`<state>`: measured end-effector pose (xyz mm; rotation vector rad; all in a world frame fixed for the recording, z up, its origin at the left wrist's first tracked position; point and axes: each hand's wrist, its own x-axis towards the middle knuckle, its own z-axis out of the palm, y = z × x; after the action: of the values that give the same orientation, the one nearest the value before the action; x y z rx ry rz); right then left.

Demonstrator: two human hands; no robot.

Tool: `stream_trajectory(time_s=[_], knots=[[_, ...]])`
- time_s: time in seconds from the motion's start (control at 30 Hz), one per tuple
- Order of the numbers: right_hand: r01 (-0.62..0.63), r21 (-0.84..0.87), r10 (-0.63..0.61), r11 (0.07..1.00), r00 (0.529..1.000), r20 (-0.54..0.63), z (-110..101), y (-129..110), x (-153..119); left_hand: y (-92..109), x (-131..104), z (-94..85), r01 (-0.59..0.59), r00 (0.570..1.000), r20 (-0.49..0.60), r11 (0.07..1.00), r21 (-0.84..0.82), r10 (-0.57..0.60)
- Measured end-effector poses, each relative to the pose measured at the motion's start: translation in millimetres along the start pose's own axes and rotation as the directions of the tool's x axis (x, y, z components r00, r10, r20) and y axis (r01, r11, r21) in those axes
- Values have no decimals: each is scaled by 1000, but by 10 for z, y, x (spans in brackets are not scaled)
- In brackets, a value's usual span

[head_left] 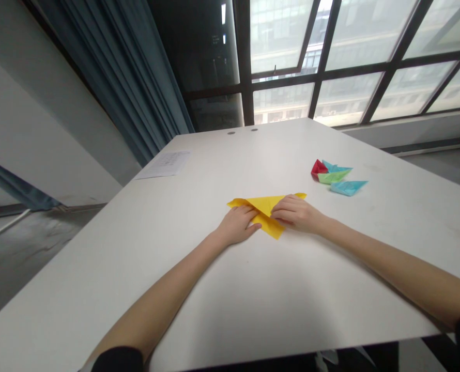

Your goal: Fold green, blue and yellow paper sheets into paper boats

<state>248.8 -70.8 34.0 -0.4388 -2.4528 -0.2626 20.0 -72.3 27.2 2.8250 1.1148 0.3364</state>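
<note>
A sheet of yellow paper (267, 204) lies on the white table, partly folded, with one flap raised toward me and a pointed corner sticking out at the bottom. My left hand (238, 224) rests flat on its left side. Its fingertips reach under the flap's edge and its thumb is spread apart. With bent fingers, my right hand (295, 213) pinches the paper's right part near the flap's edge. The right fingertips are partly hidden.
Folded paper pieces sit at the right on the table (199, 289): a red one (318, 169), a green one (333, 177) and light blue ones (348, 187). A printed sheet (165, 164) lies at the far left. Windows and a blue curtain (137, 67) stand beyond.
</note>
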Motion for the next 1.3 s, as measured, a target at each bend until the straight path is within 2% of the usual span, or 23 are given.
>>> stream_trajectory(time_s=[0.23, 0.37, 0.57, 0.77, 1.3], knots=[[-9, 92, -6, 996, 987, 161, 115, -37, -75, -55, 12, 45, 28, 1000, 0, 999, -22, -28], [-70, 142, 34, 987, 970, 241, 132, -56, -80, -92, 14, 42, 22, 999, 24, 999, -34, -21], [-182, 230, 101, 956, 940, 325, 108, -73, -72, -137, -17, 29, 1, 989, 148, 1000, -5, 0], [-231, 321, 100, 918, 921, 377, 32, -77, -68, -135, -49, 6, 22, 976, 214, 999, 31, -28], [-248, 364, 82, 897, 906, 415, -16, -91, -59, -153, -43, 35, 15, 972, 235, 999, 50, -27]])
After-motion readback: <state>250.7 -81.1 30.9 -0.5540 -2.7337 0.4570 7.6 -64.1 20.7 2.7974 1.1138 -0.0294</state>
